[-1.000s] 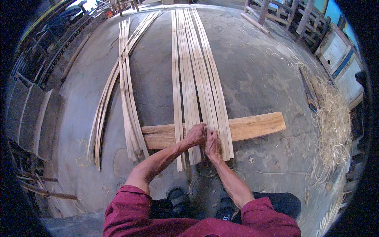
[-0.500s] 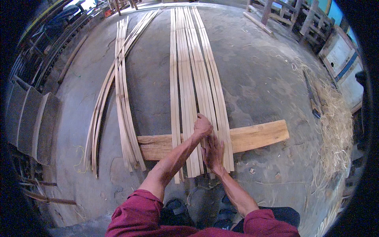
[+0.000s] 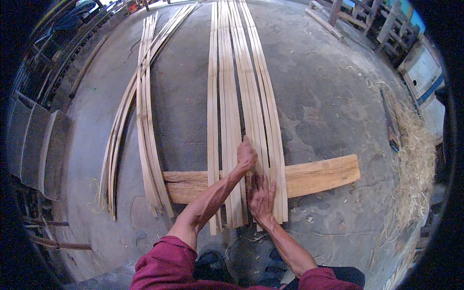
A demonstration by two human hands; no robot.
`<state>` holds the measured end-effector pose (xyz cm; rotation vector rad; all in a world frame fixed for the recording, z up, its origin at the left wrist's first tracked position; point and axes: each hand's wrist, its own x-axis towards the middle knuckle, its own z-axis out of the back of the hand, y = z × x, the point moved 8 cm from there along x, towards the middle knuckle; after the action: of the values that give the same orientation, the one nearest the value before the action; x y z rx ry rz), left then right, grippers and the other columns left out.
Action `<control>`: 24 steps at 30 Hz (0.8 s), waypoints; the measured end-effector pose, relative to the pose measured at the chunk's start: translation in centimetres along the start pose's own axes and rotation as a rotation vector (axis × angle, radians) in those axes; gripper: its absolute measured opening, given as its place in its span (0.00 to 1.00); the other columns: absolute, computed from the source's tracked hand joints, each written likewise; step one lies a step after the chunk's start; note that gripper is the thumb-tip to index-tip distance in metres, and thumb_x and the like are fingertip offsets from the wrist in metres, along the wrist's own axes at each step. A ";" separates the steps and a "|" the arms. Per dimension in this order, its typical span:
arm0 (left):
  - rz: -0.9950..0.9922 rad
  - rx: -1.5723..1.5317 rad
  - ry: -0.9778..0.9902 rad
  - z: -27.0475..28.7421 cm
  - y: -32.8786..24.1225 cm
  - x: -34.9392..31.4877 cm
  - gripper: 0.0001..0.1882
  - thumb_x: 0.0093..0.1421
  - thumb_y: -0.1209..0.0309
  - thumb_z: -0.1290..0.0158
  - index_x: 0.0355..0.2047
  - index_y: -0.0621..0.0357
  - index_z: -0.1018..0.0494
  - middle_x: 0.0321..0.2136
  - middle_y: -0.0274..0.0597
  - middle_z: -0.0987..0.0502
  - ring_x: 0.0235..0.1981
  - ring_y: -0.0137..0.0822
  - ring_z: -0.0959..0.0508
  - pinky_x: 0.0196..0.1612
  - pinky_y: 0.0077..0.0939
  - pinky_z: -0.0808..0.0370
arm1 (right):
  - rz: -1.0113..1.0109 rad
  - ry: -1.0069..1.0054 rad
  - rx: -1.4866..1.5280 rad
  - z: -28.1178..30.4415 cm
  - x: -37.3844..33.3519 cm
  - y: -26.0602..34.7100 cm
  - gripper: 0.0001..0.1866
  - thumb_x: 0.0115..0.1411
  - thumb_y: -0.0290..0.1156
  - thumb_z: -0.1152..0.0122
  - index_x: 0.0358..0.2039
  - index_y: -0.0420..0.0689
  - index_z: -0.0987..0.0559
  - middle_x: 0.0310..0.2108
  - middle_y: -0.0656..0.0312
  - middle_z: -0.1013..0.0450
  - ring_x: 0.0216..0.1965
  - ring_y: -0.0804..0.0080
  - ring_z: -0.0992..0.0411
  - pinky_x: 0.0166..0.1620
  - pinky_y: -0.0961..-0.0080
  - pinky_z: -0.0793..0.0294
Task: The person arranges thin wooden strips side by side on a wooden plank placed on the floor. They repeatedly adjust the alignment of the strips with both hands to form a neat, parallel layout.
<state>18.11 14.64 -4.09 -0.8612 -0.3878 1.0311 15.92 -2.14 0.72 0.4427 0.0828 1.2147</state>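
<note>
Long pale wooden strips [image 3: 227,96], which look like split bamboo, run away from me across the floor in several narrow groups. Their near ends lie over a thick wooden plank [image 3: 323,176] set crosswise. My left hand [image 3: 247,155] is closed above the middle strips, its index finger pointing forward; anything in its grip is hidden. Just nearer and to the right, my right hand [image 3: 262,199] lies open and flat on the strips, fingers stretched forward over the plank.
More strips [image 3: 147,145] lie crossed in two bundles at the left. A heap of thin shavings [image 3: 413,164] covers the right side, beside a dark long tool [image 3: 390,125]. Grey steps [image 3: 39,150] stand at far left, a wooden railing [image 3: 372,19] at far right.
The view has shifted slightly, so the plank and strip ends appear lower. My right hand's fingers have spread a little on the strips. My left hand stays closed close by.
</note>
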 end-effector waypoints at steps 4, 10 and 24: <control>-0.079 -0.069 -0.110 1.1 -0.9 -0.9 0.25 0.43 0.77 0.56 0.43 0.74 0.45 0.28 0.63 0.31 0.32 0.59 0.30 0.35 0.46 0.34 | -0.001 0.035 -0.033 0.1 0.2 0.5 0.24 0.51 0.31 0.54 0.50 0.38 0.37 0.52 0.52 0.42 0.57 0.52 0.51 0.56 0.46 0.62; 0.030 -0.167 0.155 1.7 -0.1 -0.6 0.30 0.47 0.70 0.54 0.47 0.74 0.49 0.36 0.65 0.32 0.40 0.57 0.31 0.42 0.40 0.34 | -0.136 0.091 0.253 0.0 0.3 -0.3 0.27 0.44 0.27 0.48 0.48 0.37 0.35 0.53 0.48 0.44 0.57 0.53 0.51 0.57 0.55 0.57; -0.204 -0.028 0.186 9.2 -0.9 -7.3 0.21 0.51 0.67 0.53 0.45 0.65 0.36 0.25 0.53 0.28 0.27 0.47 0.28 0.33 0.36 0.31 | -0.220 -0.184 0.599 0.9 0.2 0.8 0.21 0.48 0.24 0.49 0.45 0.34 0.33 0.40 0.47 0.33 0.42 0.57 0.33 0.45 0.71 0.35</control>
<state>9.17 12.11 3.07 -0.9152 -0.3255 0.7520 15.52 -2.01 1.83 1.0383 0.3335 0.9127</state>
